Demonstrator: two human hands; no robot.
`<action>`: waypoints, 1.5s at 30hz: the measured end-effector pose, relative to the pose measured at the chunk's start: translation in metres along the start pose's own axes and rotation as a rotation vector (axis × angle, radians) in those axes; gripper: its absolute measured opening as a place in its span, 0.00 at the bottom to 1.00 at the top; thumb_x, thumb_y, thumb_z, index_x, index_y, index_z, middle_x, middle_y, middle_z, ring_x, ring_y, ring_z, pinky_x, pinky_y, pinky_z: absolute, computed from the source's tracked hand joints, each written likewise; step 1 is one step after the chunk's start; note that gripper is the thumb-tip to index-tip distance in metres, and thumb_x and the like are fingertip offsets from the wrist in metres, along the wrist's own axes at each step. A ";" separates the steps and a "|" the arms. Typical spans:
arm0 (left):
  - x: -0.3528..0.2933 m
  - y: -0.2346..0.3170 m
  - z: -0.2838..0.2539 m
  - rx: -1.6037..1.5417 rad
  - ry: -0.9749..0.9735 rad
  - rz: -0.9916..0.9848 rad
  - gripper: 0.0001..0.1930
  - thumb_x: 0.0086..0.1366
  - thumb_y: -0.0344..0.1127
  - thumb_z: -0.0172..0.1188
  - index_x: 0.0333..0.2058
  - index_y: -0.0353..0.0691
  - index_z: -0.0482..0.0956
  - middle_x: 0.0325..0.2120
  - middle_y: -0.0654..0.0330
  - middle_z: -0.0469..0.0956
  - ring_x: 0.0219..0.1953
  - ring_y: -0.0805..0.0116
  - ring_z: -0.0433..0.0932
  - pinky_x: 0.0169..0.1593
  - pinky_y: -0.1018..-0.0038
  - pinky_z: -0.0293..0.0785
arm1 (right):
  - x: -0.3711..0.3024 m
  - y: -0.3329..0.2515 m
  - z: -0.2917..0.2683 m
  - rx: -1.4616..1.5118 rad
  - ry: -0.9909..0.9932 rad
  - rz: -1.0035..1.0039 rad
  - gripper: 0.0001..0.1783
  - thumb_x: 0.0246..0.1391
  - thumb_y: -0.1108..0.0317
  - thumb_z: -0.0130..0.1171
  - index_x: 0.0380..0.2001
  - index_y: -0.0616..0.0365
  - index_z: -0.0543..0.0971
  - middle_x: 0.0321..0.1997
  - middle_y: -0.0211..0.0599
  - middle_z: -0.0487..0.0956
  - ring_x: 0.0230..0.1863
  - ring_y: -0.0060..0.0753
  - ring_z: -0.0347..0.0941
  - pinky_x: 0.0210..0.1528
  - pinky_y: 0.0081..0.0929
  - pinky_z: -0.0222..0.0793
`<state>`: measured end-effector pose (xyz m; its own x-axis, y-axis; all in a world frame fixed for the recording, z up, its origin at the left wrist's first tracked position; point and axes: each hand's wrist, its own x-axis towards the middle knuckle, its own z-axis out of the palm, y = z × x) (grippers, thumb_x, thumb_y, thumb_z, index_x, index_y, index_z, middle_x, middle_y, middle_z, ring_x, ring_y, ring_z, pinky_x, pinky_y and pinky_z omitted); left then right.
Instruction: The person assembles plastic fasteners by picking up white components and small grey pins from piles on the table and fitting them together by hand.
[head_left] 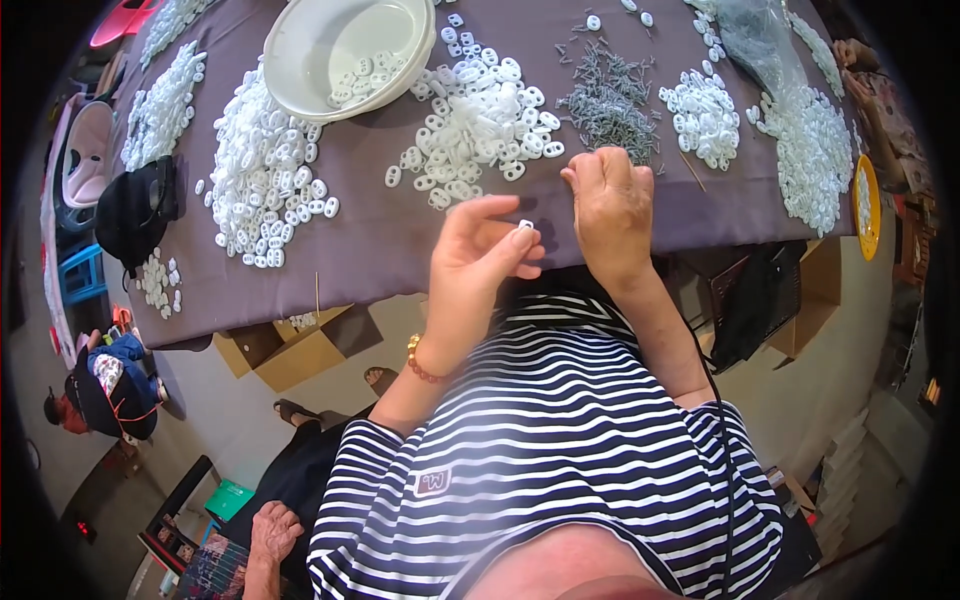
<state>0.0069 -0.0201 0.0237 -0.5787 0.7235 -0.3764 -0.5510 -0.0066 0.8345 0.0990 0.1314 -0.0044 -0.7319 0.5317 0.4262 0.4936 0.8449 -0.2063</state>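
A small white piece (526,227) is pinched between the thumb and fingers of the left hand (472,255), held up just past the near edge of the table (360,230). The right hand (612,212) is beside it, fingers curled together at the near end of a heap of grey screws (610,105) (whether anything is clamped in them, I can't tell from here). Left of the screws lies a loose pile of white two-holed pieces (485,120), and next to that a pale bowl (320,45) with a few more inside. A larger heap of white pieces (262,165) spreads farther left. To the right I see a thin stick (692,172), a smaller white pile (703,118) and, at the table's right end, a yellow plate (873,238).
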 end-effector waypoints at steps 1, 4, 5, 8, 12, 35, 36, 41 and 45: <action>0.002 -0.001 0.002 -0.078 -0.046 -0.060 0.12 0.68 0.28 0.61 0.48 0.32 0.75 0.37 0.57 0.82 0.38 0.71 0.82 0.39 0.78 0.80 | 0.002 0.001 -0.002 0.079 0.012 -0.020 0.07 0.51 0.69 0.67 0.33 0.52 0.78 0.34 0.32 0.73 0.33 0.38 0.71 0.38 0.35 0.63; 0.006 -0.007 0.003 -0.043 -0.062 -0.172 0.15 0.68 0.30 0.60 0.51 0.32 0.75 0.37 0.58 0.82 0.38 0.71 0.82 0.40 0.77 0.80 | 0.000 0.008 -0.006 0.233 0.044 0.035 0.07 0.52 0.70 0.66 0.33 0.54 0.77 0.34 0.33 0.74 0.34 0.41 0.71 0.39 0.35 0.64; 0.007 -0.008 0.004 -0.043 -0.062 -0.173 0.15 0.68 0.30 0.60 0.51 0.32 0.75 0.37 0.58 0.82 0.38 0.71 0.82 0.40 0.77 0.80 | -0.001 0.009 -0.006 0.310 0.064 0.108 0.07 0.52 0.71 0.66 0.33 0.55 0.77 0.34 0.34 0.74 0.35 0.42 0.72 0.40 0.36 0.65; 0.008 -0.011 0.003 -0.033 -0.075 -0.160 0.13 0.69 0.31 0.60 0.49 0.32 0.77 0.38 0.59 0.82 0.39 0.72 0.82 0.42 0.76 0.80 | -0.002 0.006 -0.009 0.437 -0.041 0.171 0.07 0.53 0.71 0.64 0.34 0.56 0.77 0.34 0.37 0.74 0.37 0.44 0.72 0.41 0.37 0.65; 0.011 -0.010 0.004 0.008 -0.104 -0.145 0.14 0.71 0.30 0.57 0.51 0.30 0.74 0.42 0.56 0.79 0.42 0.71 0.80 0.46 0.76 0.79 | 0.001 0.004 -0.008 0.278 -0.067 0.087 0.06 0.54 0.71 0.64 0.34 0.56 0.76 0.34 0.39 0.74 0.37 0.45 0.72 0.41 0.39 0.66; 0.015 -0.004 0.001 -0.194 -0.112 -0.171 0.16 0.67 0.26 0.59 0.53 0.31 0.76 0.44 0.57 0.81 0.43 0.72 0.82 0.49 0.76 0.81 | -0.010 -0.001 -0.035 1.024 -0.154 0.183 0.10 0.57 0.83 0.60 0.41 0.61 0.81 0.36 0.33 0.76 0.35 0.22 0.73 0.35 0.18 0.70; 0.016 -0.004 0.001 -0.206 -0.120 -0.167 0.15 0.68 0.26 0.59 0.52 0.31 0.76 0.44 0.57 0.81 0.43 0.72 0.82 0.48 0.77 0.81 | -0.010 -0.001 -0.036 1.023 -0.154 0.183 0.10 0.57 0.83 0.60 0.41 0.61 0.81 0.36 0.33 0.76 0.35 0.22 0.73 0.35 0.18 0.70; 0.016 -0.002 0.004 -0.185 -0.123 -0.185 0.13 0.68 0.27 0.59 0.50 0.33 0.78 0.41 0.59 0.82 0.41 0.73 0.82 0.47 0.77 0.81 | -0.008 -0.005 -0.040 0.854 -0.138 0.051 0.12 0.53 0.82 0.62 0.40 0.58 0.82 0.35 0.32 0.77 0.39 0.30 0.72 0.43 0.25 0.67; 0.016 -0.008 -0.003 -0.104 -0.148 -0.193 0.11 0.71 0.31 0.57 0.48 0.33 0.78 0.39 0.58 0.81 0.40 0.72 0.82 0.47 0.76 0.81 | -0.007 -0.003 -0.043 0.865 -0.200 0.096 0.11 0.53 0.80 0.63 0.40 0.57 0.82 0.35 0.31 0.78 0.40 0.29 0.72 0.46 0.25 0.65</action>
<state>0.0004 -0.0105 0.0094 -0.3673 0.8112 -0.4551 -0.7060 0.0754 0.7042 0.1229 0.1221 0.0311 -0.8138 0.5345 0.2282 0.0889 0.5026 -0.8600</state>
